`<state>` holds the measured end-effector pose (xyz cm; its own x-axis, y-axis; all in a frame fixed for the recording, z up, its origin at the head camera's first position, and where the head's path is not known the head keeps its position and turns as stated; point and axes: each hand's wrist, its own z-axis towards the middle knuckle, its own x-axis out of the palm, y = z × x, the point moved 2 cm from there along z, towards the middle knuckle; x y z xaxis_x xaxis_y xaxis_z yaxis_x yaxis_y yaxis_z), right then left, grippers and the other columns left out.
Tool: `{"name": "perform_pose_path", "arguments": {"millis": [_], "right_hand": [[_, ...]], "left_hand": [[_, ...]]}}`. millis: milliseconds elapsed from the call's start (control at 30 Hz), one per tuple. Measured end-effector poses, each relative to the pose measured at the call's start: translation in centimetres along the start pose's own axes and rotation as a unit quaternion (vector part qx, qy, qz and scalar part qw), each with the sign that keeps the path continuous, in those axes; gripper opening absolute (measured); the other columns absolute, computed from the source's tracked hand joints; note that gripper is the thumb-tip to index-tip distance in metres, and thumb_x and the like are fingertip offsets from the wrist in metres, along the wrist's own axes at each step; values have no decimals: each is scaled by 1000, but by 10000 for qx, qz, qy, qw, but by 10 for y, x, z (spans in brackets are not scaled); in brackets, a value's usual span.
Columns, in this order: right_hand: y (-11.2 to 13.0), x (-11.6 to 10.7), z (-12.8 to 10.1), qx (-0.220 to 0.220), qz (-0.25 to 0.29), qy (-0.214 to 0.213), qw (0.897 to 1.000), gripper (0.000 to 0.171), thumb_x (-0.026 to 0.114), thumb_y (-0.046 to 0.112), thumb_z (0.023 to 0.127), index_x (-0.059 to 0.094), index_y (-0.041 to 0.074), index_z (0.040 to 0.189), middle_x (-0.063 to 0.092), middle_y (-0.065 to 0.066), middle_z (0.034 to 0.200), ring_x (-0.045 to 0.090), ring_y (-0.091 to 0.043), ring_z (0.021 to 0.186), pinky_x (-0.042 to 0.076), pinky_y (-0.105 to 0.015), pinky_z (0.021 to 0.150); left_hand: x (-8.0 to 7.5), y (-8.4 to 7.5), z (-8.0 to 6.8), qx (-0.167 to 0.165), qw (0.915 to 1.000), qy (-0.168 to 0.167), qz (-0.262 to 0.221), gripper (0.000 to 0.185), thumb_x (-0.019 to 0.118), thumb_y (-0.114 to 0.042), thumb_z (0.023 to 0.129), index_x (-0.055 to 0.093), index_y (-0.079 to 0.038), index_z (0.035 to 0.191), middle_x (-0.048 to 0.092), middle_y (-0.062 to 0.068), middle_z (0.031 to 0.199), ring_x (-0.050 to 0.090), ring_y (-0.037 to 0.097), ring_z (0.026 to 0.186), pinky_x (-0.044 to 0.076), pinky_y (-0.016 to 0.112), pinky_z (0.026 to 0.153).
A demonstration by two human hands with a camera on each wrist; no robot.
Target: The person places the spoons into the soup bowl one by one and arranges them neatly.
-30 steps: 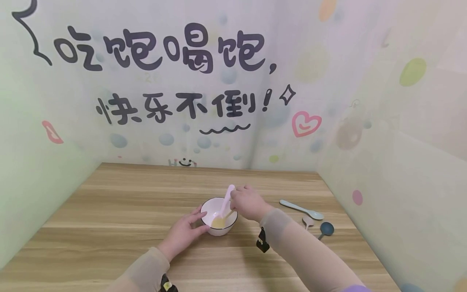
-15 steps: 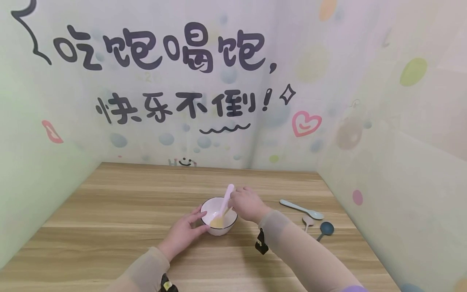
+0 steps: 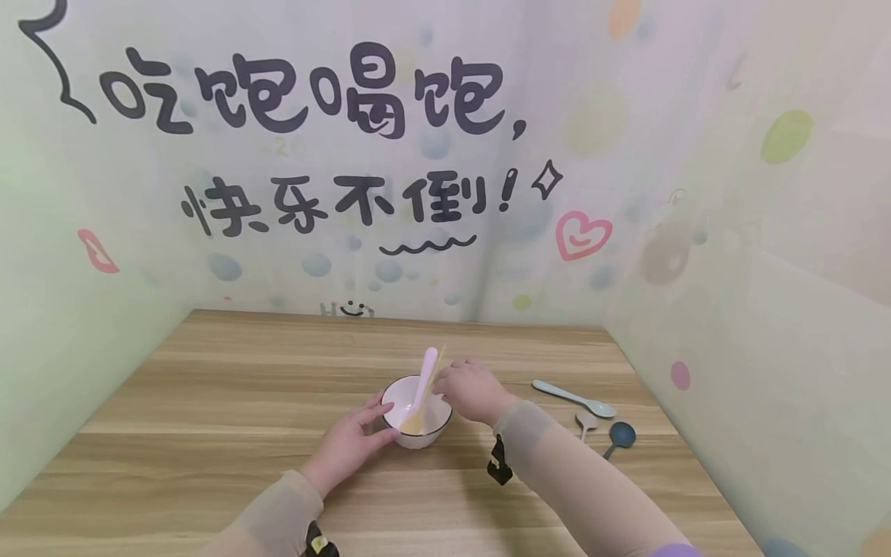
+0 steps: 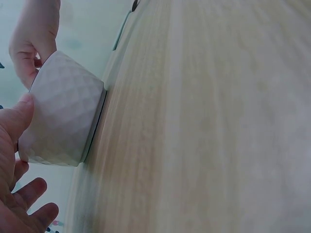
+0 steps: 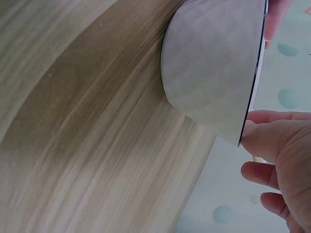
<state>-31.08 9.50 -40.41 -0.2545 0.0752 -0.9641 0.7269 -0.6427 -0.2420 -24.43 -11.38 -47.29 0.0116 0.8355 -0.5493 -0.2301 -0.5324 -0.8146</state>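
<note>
Bowl on a wooden table is steadied by the relaxed left hand, thumb touching its side. A pink spoon dipped inside the bowl is gripped by the right hand.

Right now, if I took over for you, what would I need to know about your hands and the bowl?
Left hand steadies the white bowl by its side, on the wooden table.
Right hand holds a pink spoon and a yellow spoon together, their tips in the bowl.
Done: both spoons are in the bowl.
Left: a light blue spoon, a small tan spoon and a dark blue spoon lie to the right.
</note>
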Motion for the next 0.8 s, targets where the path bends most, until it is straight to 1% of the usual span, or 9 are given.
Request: {"name": "perform_pose_path", "arguments": {"millis": [200,400,567,667,800], "right_hand": [[-2,3,-1,27,150,24,9999,20,70,15,86,75,20,105,69,6,109,61,-17,100,47,-33,81],[-3,2,-5,61,418,-4,9991,17,70,14,87,75,18,103,70,5,106,61,-17,99,48,-35,84],[-5,4,-9,137,671,9,9976,16,70,15,88,75,16,103,69,4,107,61,-17,102,48,-35,86],[-7,4,-11,156,762,-92,9969,15,70,15,87,75,15,101,69,3,106,61,-18,101,48,-36,85],[-10,3,-16,147,784,-287,9964,12,68,14,87,75,16,96,70,4,99,61,-19,94,48,-36,80]], "left_hand": [[0,1,0,-2,10000,-15,2,53,77,-32,82,64,-7,126,45,10,146,40,33,134,32,50,110],[0,2,0,42,10000,-28,14,54,78,-34,81,64,-7,126,46,10,146,40,33,134,32,49,110],[0,1,0,69,10000,-29,34,54,78,-34,81,64,-6,126,46,10,146,41,33,134,32,49,110],[-1,0,-1,61,10000,-17,43,54,77,-34,81,64,-7,126,45,10,146,40,33,134,32,49,110],[-1,-1,-1,30,10000,3,40,54,77,-35,81,64,-7,126,45,10,146,39,33,135,31,49,110]]}}
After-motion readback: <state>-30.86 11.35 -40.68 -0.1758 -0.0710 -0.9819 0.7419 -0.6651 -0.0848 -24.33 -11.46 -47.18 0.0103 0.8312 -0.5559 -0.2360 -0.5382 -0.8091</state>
